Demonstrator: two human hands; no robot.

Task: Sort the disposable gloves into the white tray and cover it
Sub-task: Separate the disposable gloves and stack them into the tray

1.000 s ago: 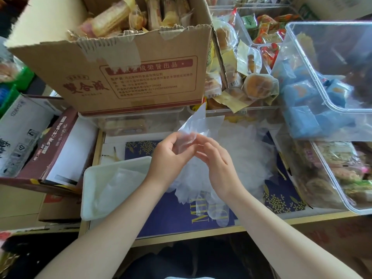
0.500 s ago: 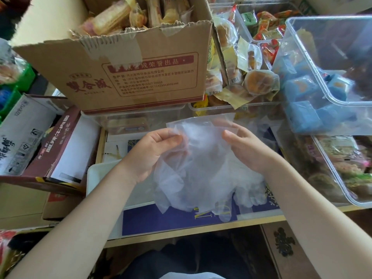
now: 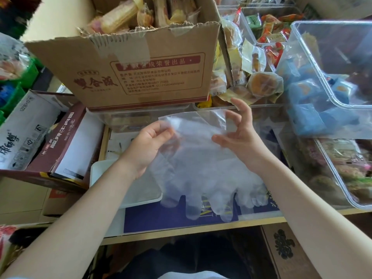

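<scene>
Head view, looking down on a crowded tabletop. A single clear disposable glove hangs spread between the two hands, cuff uppermost and finger tips pointing down toward the near edge of the tabletop, so its long axis runs from the far side to the near side. The left hand pinches the cuff's left corner between thumb and curled fingers; the right hand meets the cuff's right edge with its fingers spread and partly bent, the thumb and forefinger appearing to nip the film, though the transparent plastic makes the exact contact hard to read. The white tray lies at the near-left part of the tabletop, below and to the left of the held glove, partly hidden by the left forearm; the glove's lower left edge overlaps the tray's right side in this view, and whether they touch cannot be told. The tray lies closer to the left hand, so a judged next move is a short carry leftward and down, laying the glove flat along the tray. More clear gloves seem to lie behind the held one. No cover for the tray can be identified. A cardboard box of wrapped snacks stands at the far edge, and clear bins line the right edge.
</scene>
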